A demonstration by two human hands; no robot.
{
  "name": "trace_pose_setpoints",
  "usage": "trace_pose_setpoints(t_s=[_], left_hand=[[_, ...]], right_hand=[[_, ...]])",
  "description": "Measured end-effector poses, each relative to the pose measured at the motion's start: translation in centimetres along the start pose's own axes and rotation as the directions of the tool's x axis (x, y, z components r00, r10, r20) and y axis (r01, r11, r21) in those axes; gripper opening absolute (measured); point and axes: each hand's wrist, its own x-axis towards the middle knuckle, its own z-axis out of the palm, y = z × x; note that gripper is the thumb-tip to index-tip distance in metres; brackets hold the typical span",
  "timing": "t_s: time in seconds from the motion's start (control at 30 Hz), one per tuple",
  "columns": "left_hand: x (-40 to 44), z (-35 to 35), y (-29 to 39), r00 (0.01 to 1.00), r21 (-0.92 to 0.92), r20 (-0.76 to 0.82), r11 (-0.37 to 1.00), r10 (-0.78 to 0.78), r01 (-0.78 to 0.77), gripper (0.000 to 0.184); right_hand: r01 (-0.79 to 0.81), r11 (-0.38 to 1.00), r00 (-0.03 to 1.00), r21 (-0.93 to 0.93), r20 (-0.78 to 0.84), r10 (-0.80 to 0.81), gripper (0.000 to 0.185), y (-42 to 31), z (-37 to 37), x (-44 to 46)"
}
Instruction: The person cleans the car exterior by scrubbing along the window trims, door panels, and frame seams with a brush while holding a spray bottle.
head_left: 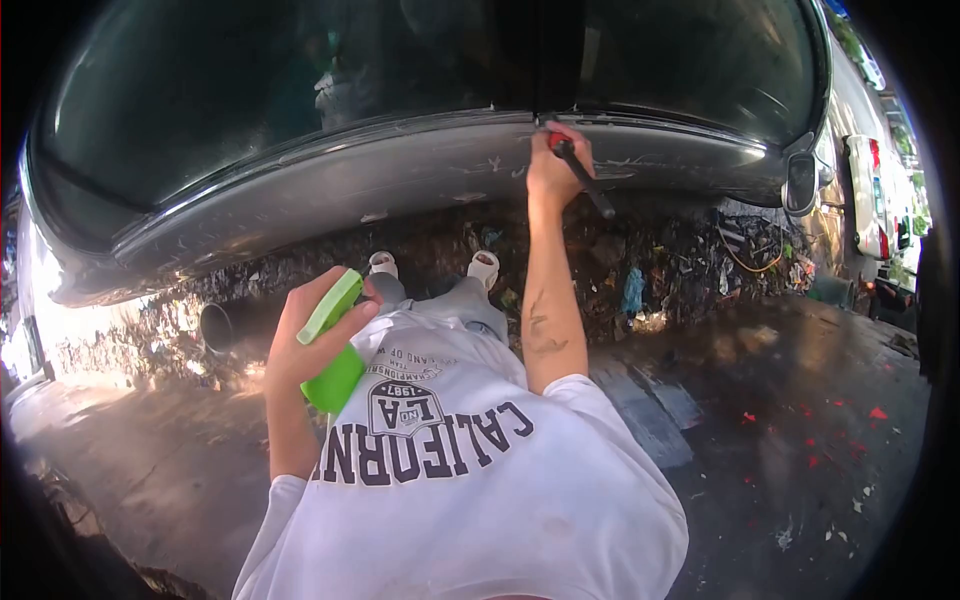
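My left hand [318, 325] is wrapped round a green spray bottle [335, 380], held in front of my shirt at the left. Farther forward, my right hand [555, 172] grips a black-handled tool [586, 180] with a red part near the fingers. The tool's far end meets the lower edge of the car window, by the dark pillar between two panes; its tip is too small to make out. Whitish streaks mark the grey car door [430, 165] below the dark window glass [400, 60].
The car's side mirror [800, 183] sticks out at the right. Leaves and litter [640, 255] cover the ground beside the car. A round pipe-like opening [216, 327] lies at the left. A white vehicle [866, 195] stands at the far right.
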Motion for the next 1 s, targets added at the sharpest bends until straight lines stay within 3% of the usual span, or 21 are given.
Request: trace_pose_setpoints(t_s=[0.1, 0.13, 0.2, 0.23, 0.27, 0.3, 0.37, 0.4, 0.43, 0.5, 0.57, 0.63, 0.7, 0.77, 0.87, 1.0], left_hand=[[0.5, 0.5, 1.5, 0.99, 0.09, 0.111, 0.991, 0.09, -0.1, 0.023], [0.4, 0.3, 1.9, 0.99, 0.115, 0.118, 0.989, 0.084, -0.097, 0.024], [0.1, -0.1, 1.2, 0.995, 0.057, 0.073, 0.996, 0.063, -0.067, 0.024], [-0.1, -0.4, 0.6, 0.999, -0.005, 0.025, 0.999, 0.035, -0.035, 0.023], [-0.1, -0.5, 0.0, 1.0, -0.045, -0.01, 0.999, 0.03, -0.03, 0.024], [0.1, -0.4, 0.2, 0.999, -0.048, -0.01, 0.998, 0.03, -0.03, 0.024], [0.5, 0.0, 0.6, 1.0, 0.012, 0.002, 1.0, 0.015, -0.015, 0.023], [0.9, 0.5, 0.5, 0.999, 0.067, 0.036, 0.998, 0.006, -0.009, 0.022], [1.2, 0.9, 0.9, 0.999, 0.067, 0.044, 0.998, 0.009, -0.012, 0.022], [1.7, 1.3, 1.8, 0.981, 0.091, 0.174, 0.991, 0.079, -0.096, 0.023], [1.5, 0.8, 1.7, 0.977, 0.132, 0.202, 0.986, 0.072, -0.1, 0.024], [1.0, 0.2, 0.9, 0.995, -0.023, 0.103, 1.0, 0.005, -0.002, 0.022], [0.8, -0.3, 0.1, 0.997, -0.056, 0.076, 0.998, 0.003, 0.001, 0.023], [0.7, -0.4, -0.6, 0.999, -0.033, 0.053, 0.999, -0.014, 0.016, 0.024], [1.0, 0.2, 0.4, 0.995, 0.061, 0.101, 0.998, 0.026, -0.032, 0.024], [0.4, -0.2, 0.0, 0.993, 0.066, 0.107, 0.996, 0.044, -0.052, 0.025]], right_hand=[[-0.069, 0.987, 0.982, 0.147, 0.183, 0.042, 0.021, -3.9, 1.4, -3.3], [-0.102, 0.984, 0.981, 0.146, 0.178, 0.075, 0.021, -3.3, 0.8, -2.4], [0.054, 0.998, 0.998, 0.036, 0.03, -0.055, 0.019, 1.8, -0.9, 1.3], [-0.043, 0.999, 0.999, -0.009, 0.01, 0.043, 0.019, 4.2, -2.2, 3.2], [0.037, 0.995, 0.999, -0.094, 0.006, -0.037, 0.021, 6.4, -3.6, 5.1], [-0.01, 0.999, 1.0, -0.038, -0.015, 0.009, 0.021, 8.0, -3.6, 5.9], [-0.056, 0.997, 0.998, -0.046, -0.005, 0.056, 0.022, 4.4, -2.5, 4.0], [0.007, 0.999, 1.0, 0.047, 0.014, -0.008, 0.023, 3.0, -1.0, 1.5], [-0.089, 0.995, 0.988, 0.052, 0.129, 0.082, 0.019, -0.8, -0.6, -0.7], [-0.096, 0.971, 0.973, 0.219, 0.226, 0.046, 0.022, -3.1, 1.1, -3.3], [0.026, 0.988, 0.977, 0.15, 0.208, -0.057, 0.023, -2.0, -0.4, -0.9], [0.041, 0.999, 0.982, -0.008, 0.186, -0.038, 0.021, 3.0, -3.2, 3.4], [0.106, 0.992, 0.991, -0.07, 0.092, -0.099, 0.019, 6.4, -5.7, 7.4], [0.095, 0.991, 0.986, -0.091, 0.146, -0.081, 0.018, 6.7, -5.4, 7.5], [0.297, 0.932, 0.871, 0.209, 0.342, -0.354, 0.021, 1.6, -3.2, 2.8], [0.503, 0.86, 0.76, 0.084, 0.431, -0.487, 0.018, 4.7, -6.2, 8.3]])
